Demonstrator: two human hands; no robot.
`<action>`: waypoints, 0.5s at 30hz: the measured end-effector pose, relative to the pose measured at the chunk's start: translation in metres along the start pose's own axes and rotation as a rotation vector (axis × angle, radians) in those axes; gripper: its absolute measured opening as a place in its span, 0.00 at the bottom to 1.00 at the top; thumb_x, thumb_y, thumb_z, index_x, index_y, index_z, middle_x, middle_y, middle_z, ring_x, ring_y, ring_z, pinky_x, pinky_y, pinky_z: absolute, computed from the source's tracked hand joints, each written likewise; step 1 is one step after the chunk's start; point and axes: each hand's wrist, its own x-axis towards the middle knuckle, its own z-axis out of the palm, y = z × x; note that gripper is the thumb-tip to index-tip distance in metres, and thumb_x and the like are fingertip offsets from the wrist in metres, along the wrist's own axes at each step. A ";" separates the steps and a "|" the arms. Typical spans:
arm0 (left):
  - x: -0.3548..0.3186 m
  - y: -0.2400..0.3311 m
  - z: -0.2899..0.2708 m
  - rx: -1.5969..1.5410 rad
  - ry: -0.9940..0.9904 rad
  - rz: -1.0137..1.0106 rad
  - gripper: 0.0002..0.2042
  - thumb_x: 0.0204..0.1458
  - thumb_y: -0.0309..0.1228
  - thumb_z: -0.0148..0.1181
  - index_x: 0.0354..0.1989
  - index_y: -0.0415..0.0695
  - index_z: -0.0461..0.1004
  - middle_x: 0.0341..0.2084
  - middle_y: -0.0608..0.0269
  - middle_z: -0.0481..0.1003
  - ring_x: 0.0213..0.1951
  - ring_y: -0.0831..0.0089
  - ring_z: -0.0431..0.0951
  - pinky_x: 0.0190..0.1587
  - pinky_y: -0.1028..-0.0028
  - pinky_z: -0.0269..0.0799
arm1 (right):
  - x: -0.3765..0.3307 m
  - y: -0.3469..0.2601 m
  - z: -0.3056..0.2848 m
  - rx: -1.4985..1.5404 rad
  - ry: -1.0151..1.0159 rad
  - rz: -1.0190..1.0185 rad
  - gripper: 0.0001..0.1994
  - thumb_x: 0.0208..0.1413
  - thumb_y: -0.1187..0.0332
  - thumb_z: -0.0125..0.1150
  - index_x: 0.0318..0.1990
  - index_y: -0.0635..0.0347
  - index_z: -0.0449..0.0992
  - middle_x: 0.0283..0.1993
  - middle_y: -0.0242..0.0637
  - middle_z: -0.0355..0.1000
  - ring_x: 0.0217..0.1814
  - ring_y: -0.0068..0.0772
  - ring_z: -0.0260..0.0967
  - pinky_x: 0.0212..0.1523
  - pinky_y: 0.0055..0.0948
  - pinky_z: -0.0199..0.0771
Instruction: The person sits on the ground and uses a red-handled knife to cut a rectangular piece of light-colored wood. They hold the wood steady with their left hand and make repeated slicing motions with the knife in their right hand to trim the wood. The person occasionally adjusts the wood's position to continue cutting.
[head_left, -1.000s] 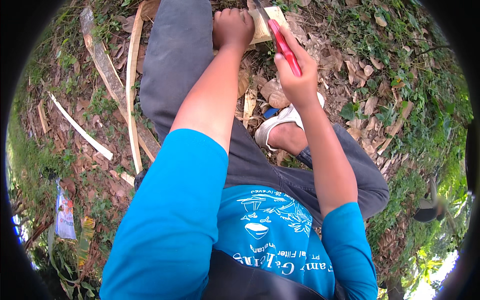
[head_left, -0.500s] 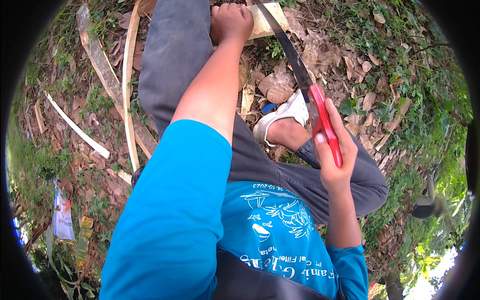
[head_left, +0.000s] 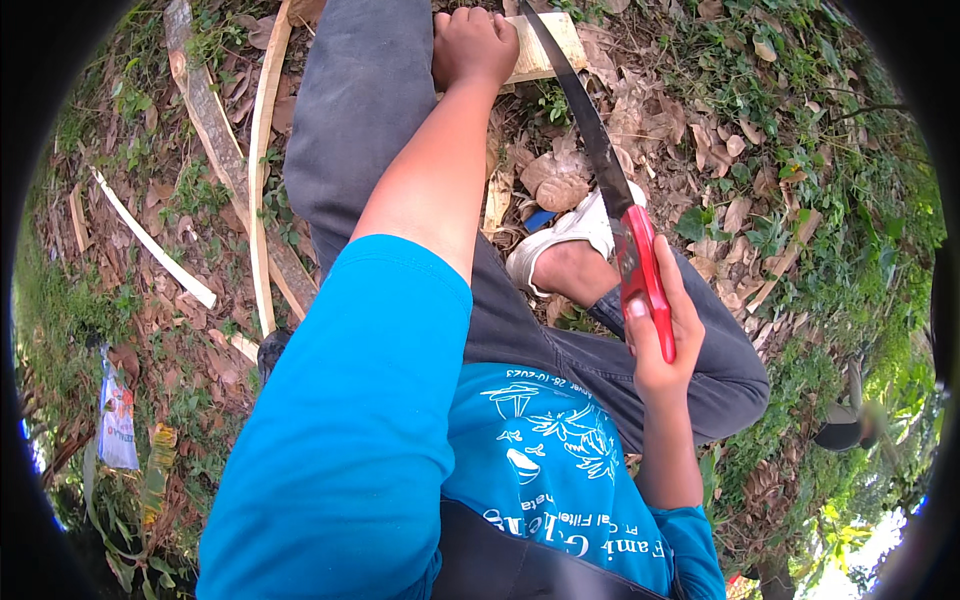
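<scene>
My right hand (head_left: 665, 325) is closed around the red handle (head_left: 645, 280) of a hand saw. Its dark blade (head_left: 585, 110) slants away from me, and the far end crosses a pale wooden board (head_left: 550, 48) near the top of the view. The blade's tip lies at the picture's edge, so how deep it sits in the wood cannot be made out. On the left part of that board, beside my bent leg, my left hand (head_left: 475, 45) presses down with its fingers curled over the wood.
Long wood strips (head_left: 262, 180) and a bark-covered pole (head_left: 212, 125) lie to my left, with a thin pale offcut (head_left: 155, 245) beyond. Near the saw is my foot in a white shoe (head_left: 570, 240). Dry leaves and green plants cover the ground. A printed bag (head_left: 117, 415) lies far left.
My right hand has drawn the saw back toward my body, so the handle sits lower in view. My left hand stays on the board.
</scene>
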 end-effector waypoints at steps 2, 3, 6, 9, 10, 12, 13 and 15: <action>0.002 -0.003 -0.001 0.000 -0.021 0.002 0.16 0.59 0.39 0.52 0.27 0.42 0.78 0.34 0.51 0.78 0.44 0.48 0.75 0.50 0.51 0.71 | 0.010 -0.004 -0.002 0.031 -0.013 -0.004 0.30 0.58 0.82 0.51 0.71 0.73 0.64 0.70 0.52 0.69 0.71 0.38 0.67 0.71 0.33 0.61; 0.005 -0.005 -0.001 -0.002 -0.029 0.004 0.16 0.60 0.40 0.51 0.27 0.42 0.79 0.34 0.51 0.79 0.44 0.48 0.75 0.51 0.51 0.71 | 0.011 -0.006 -0.003 0.047 -0.018 0.002 0.29 0.58 0.82 0.51 0.70 0.74 0.64 0.70 0.52 0.69 0.72 0.38 0.66 0.72 0.34 0.60; -0.017 -0.016 0.017 0.078 -0.048 0.032 0.17 0.58 0.41 0.52 0.35 0.41 0.83 0.40 0.55 0.80 0.48 0.54 0.75 0.51 0.56 0.74 | 0.101 0.027 0.043 -0.017 0.011 -0.188 0.29 0.58 0.80 0.55 0.70 0.62 0.69 0.52 0.43 0.79 0.45 0.22 0.74 0.50 0.24 0.74; 0.008 -0.010 0.017 0.086 -0.193 0.006 0.16 0.58 0.42 0.53 0.36 0.42 0.82 0.41 0.56 0.80 0.49 0.54 0.75 0.51 0.56 0.74 | 0.168 0.031 0.095 0.079 0.055 -0.145 0.30 0.57 0.78 0.56 0.70 0.59 0.69 0.47 0.37 0.79 0.35 0.16 0.68 0.38 0.19 0.71; 0.009 -0.011 0.016 0.084 -0.164 -0.010 0.17 0.58 0.42 0.53 0.36 0.42 0.82 0.41 0.55 0.80 0.49 0.54 0.75 0.51 0.56 0.74 | 0.164 0.031 0.102 0.069 0.082 -0.188 0.30 0.57 0.77 0.56 0.70 0.60 0.69 0.49 0.38 0.79 0.35 0.16 0.68 0.39 0.19 0.71; -0.002 -0.013 0.015 0.075 -0.112 -0.053 0.17 0.58 0.43 0.53 0.36 0.42 0.83 0.40 0.55 0.80 0.49 0.53 0.75 0.52 0.56 0.74 | 0.153 0.039 0.101 0.147 0.062 -0.173 0.31 0.57 0.79 0.55 0.71 0.61 0.68 0.54 0.38 0.78 0.39 0.15 0.69 0.43 0.17 0.71; 0.002 -0.012 0.016 0.080 -0.077 -0.055 0.18 0.58 0.43 0.53 0.36 0.42 0.83 0.40 0.55 0.80 0.49 0.54 0.75 0.52 0.57 0.74 | 0.150 0.047 0.094 0.237 0.029 -0.119 0.31 0.58 0.80 0.54 0.72 0.61 0.67 0.57 0.37 0.78 0.43 0.14 0.70 0.46 0.16 0.71; -0.005 -0.009 0.018 0.092 -0.036 -0.061 0.18 0.59 0.44 0.53 0.35 0.42 0.83 0.38 0.54 0.80 0.49 0.54 0.75 0.53 0.57 0.74 | 0.153 0.062 0.077 0.191 0.007 -0.171 0.32 0.59 0.82 0.54 0.73 0.60 0.66 0.60 0.37 0.76 0.46 0.14 0.70 0.48 0.16 0.70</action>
